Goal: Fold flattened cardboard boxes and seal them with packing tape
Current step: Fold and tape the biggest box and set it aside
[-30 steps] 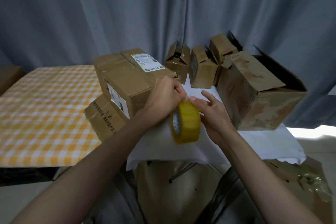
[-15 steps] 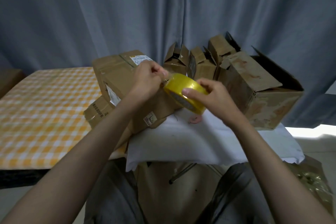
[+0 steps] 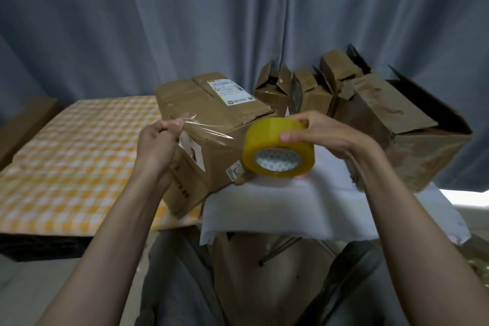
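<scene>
The roll of yellow packing tape (image 3: 277, 148) is held in the air just in front of the closed cardboard box (image 3: 211, 124), its cardboard core facing the camera. A clear strip of tape (image 3: 209, 127) runs leftward from the roll, roughly level, across the near upper edge of that box. The right hand (image 3: 325, 135) grips the roll, thumb on the near side and fingers over the top. The left hand (image 3: 158, 143) pinches the free end of the strip between curled fingertips. The closed box lies with its long axis running away and to the left, resting partly on the yellow checked table (image 3: 66, 161) and partly on a white cloth (image 3: 277, 209). One large box (image 3: 402, 135) lies tipped on its side at the right, and three small open boxes (image 3: 309, 90) stand in a row behind. A grey curtain (image 3: 185, 21) hangs beyond.
</scene>
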Motion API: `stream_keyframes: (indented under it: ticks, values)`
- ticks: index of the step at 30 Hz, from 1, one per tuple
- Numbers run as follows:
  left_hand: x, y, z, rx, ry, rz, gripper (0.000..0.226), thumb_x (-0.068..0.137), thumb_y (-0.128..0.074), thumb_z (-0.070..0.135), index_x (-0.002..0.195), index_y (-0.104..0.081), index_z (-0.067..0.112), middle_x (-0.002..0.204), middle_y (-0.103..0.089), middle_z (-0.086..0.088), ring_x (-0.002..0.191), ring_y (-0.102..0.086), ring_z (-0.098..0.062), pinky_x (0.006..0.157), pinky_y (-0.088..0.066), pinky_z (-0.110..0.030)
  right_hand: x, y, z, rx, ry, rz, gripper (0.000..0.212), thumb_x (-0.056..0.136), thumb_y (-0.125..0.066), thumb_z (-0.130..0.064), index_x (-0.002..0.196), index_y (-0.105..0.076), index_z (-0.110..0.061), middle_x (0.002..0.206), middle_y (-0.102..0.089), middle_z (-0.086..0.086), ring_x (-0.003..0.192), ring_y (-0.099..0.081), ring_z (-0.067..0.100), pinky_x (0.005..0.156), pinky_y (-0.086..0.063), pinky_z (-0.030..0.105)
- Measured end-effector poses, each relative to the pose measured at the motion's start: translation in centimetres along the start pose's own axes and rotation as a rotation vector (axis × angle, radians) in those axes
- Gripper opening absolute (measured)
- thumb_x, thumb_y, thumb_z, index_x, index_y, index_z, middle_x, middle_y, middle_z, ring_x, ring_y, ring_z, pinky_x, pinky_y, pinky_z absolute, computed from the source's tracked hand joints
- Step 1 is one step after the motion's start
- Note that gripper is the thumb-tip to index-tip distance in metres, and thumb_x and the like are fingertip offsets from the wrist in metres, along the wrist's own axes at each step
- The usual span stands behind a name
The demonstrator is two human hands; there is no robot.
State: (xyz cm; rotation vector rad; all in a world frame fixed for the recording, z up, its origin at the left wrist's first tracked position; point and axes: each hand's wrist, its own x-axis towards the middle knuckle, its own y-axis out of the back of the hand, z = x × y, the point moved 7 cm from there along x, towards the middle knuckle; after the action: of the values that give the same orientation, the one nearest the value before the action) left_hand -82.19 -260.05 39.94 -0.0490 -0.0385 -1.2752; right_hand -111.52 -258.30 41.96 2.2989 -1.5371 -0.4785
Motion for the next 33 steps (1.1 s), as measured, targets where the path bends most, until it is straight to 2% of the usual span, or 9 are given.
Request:
stream_keyframes:
  ticks: [3,6,11,14,17,21,27,30,33]
  values:
    - [-0.2,0.5,-1.0,-0.034,0.039,-0.003,0.011,0.099,-0.058,0.015,0.098,-0.068,0.011,0.083,-0.065,0.004,0.07,-0.054,-0.003,0.068,-0.041,-0.018,0.0,-0.6,0.4,-0.047,-0.005,-0.084,0.05,0.071,-0.089,-0.023,0.117,-0.067,-0.02,0.106,-0.073,0.0,0.095,-0.071,0.013,0.078,-0.057,0.023]
    - [-1.2,0.2,-1.9,-0.075,0.06,0.017,0.011,0.096,-0.062,0.014,0.089,-0.07,0.013,0.081,-0.069,0.0,0.067,-0.059,-0.005,0.062,-0.046,-0.017,0.2,0.8,-0.5,-0.243,0.072,0.057,0.041,0.067,-0.083,-0.016,0.1,-0.061,-0.022,0.09,-0.062,-0.003,0.077,-0.062,0.011,0.062,-0.048,0.028]
    - [-3.7,-1.7,-3.4,-0.216,0.141,0.009,0.008,0.092,-0.07,0.017,0.087,-0.074,0.013,0.072,-0.069,0.001,0.063,-0.061,-0.008,0.054,-0.047,-0.017,0.2,3.4,-2.7,-0.657,0.169,0.308,0.055,0.064,-0.085,-0.022,0.109,-0.056,-0.033,0.113,-0.053,0.002,0.102,-0.05,0.021,0.078,-0.042,0.036]
    - [-4.1,-2.5,-3.5,-0.262,0.142,0.029,0.005,0.09,-0.072,0.013,0.087,-0.074,0.01,0.062,-0.069,0.009,0.051,-0.06,0.002,0.046,-0.044,-0.012,0.3,4.4,-3.1,-0.743,0.153,0.404,0.061,0.068,-0.088,-0.027,0.118,-0.054,-0.035,0.113,-0.047,0.0,0.106,-0.048,0.022,0.088,-0.041,0.039]
    - [-4.2,-3.0,-3.7,-0.235,0.146,0.041,0.008,0.086,-0.076,0.019,0.087,-0.076,0.012,0.068,-0.07,0.008,0.053,-0.059,0.005,0.047,-0.043,-0.01,0.7,4.8,-3.2,-0.834,0.152,0.49,0.062,0.072,-0.086,-0.017,0.122,-0.053,-0.035,0.108,-0.038,-0.005,0.109,-0.046,0.024,0.088,-0.031,0.035]
    - [-4.3,-3.0,-4.0,-0.263,0.144,0.112,0.018,0.081,-0.081,0.02,0.091,-0.077,0.006,0.081,-0.071,-0.001,0.058,-0.061,0.002,0.051,-0.046,-0.011,1.2,4.8,-4.0,-0.911,0.174,0.527,0.064,0.073,-0.083,-0.011,0.126,-0.054,-0.03,0.106,-0.034,-0.004,0.111,-0.043,0.027,0.086,-0.026,0.034]
    - [-4.1,-2.6,-3.8,-0.254,0.056,0.195,0.016,0.078,-0.084,0.022,0.066,-0.074,0.02,0.082,-0.077,0.0,0.083,-0.07,-0.012,0.076,-0.056,-0.029,1.7,4.9,-5.8,-0.97,0.224,0.564,0.06,0.075,-0.074,-0.005,0.126,-0.054,-0.028,0.105,-0.036,0.0,0.11,-0.042,0.03,0.084,-0.025,0.034]
    - [-3.9,-2.6,-3.7,-0.242,0.045,0.198,0.013,0.08,-0.082,0.019,0.07,-0.074,0.017,0.08,-0.076,0.001,0.081,-0.07,-0.013,0.076,-0.056,-0.031,2.4,4.6,-6.8,-1.012,0.239,0.568,0.059,0.075,-0.077,-0.008,0.124,-0.054,-0.03,0.109,-0.041,0.003,0.11,-0.042,0.029,0.087,-0.031,0.04]
    - [-3.7,-2.4,-3.9,-0.202,0.051,0.199,0.016,0.083,-0.08,0.018,0.07,-0.071,0.015,0.066,-0.07,0.006,0.07,-0.064,-0.008,0.072,-0.055,-0.029,3.3,4.3,-7.4,-1.039,0.239,0.551,0.06,0.075,-0.078,-0.01,0.126,-0.053,-0.03,0.117,-0.044,0.007,0.112,-0.041,0.029,0.089,-0.031,0.041]
